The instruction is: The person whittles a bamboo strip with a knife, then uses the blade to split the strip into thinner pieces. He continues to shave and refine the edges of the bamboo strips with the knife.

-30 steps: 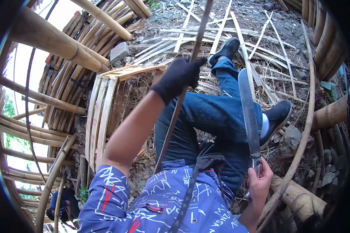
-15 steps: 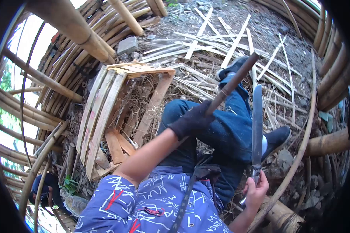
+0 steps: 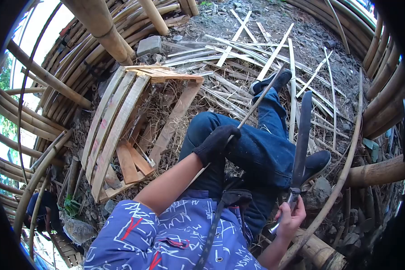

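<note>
My left hand, in a dark glove, is closed around a long bamboo strip. The strip slants across my raised knee, its thin edge now towards me, and its far end lies near my shoe. My bare right hand grips the handle of a machete. Its long dark blade points up and away from me, beside my other shoe. Blade and strip are apart.
A slatted wooden crate lies tipped on its side at my left. Pale split strips are strewn over the ground ahead. Bamboo poles surround the spot, a grey block stands behind the crate, and another person is at lower left.
The bamboo strip has turned in my left hand from its broad brown face to its narrow edge. The machete blade has tilted slightly to the right.
</note>
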`<state>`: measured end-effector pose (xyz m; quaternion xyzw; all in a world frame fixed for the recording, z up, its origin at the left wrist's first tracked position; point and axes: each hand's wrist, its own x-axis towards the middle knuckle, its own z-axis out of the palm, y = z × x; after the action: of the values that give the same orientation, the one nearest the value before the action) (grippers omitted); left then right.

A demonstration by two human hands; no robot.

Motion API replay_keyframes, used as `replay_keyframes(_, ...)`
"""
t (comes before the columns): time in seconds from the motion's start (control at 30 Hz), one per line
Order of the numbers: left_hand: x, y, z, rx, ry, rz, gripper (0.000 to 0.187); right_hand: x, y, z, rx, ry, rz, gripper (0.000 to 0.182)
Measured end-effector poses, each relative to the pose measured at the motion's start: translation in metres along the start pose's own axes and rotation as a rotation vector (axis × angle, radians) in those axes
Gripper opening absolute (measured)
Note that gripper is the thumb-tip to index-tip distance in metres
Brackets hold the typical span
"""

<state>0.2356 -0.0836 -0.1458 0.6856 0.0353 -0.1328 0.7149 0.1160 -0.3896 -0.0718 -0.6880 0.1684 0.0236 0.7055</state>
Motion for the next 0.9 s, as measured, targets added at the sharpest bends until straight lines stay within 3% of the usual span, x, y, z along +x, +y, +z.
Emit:
replay_keyframes(0.03,-0.004,0.008,0.004,-0.008,-0.003,0.000,0.012,0.000,0.000,0.000,-0.007,0.003,0.000,0.040)
replay_keyframes(0.1,-0.011,0.027,0.012,-0.301,0.011,-0.211,0.012,0.000,-0.002,0.002,0.006,-0.039,0.016,0.038)
replay_keyframes(0.2,-0.014,0.021,0.012,-0.363,-0.053,-0.196,0.014,-0.001,-0.001,0.007,-0.024,0.003,-0.003,0.037)
replay_keyframes(0.3,-0.013,0.023,0.011,-0.095,-0.010,-0.153,0.021,0.001,0.009,0.009,-0.107,0.066,-0.056,0.039)
replay_keyframes(0.37,-0.016,0.029,0.012,-0.019,-0.009,-0.133,0.018,0.010,0.019,0.011,-0.294,0.131,-0.390,0.040)
replay_keyframes(0.43,-0.018,0.030,0.012,0.057,-0.008,-0.109,0.017,0.019,0.014,0.014,-0.402,0.137,-0.483,0.039)
replay_keyframes(0.5,-0.023,0.029,0.013,0.086,-0.071,-0.115,0.030,0.033,0.006,0.020,-0.611,0.127,-0.658,0.038)
replay_keyframes(0.67,-0.039,0.015,0.024,0.072,-0.192,-0.150,0.038,0.064,0.014,0.032,-0.794,-0.003,-0.665,0.033)
replay_keyframes(0.73,-0.049,0.011,0.030,0.056,-0.190,-0.213,0.038,0.064,0.023,0.037,-0.685,-0.099,-0.679,0.033)
replay_keyframes(0.9,-0.053,0.001,0.037,0.095,-0.147,-0.333,0.033,0.062,0.038,0.048,-0.615,-0.094,-0.643,0.033)
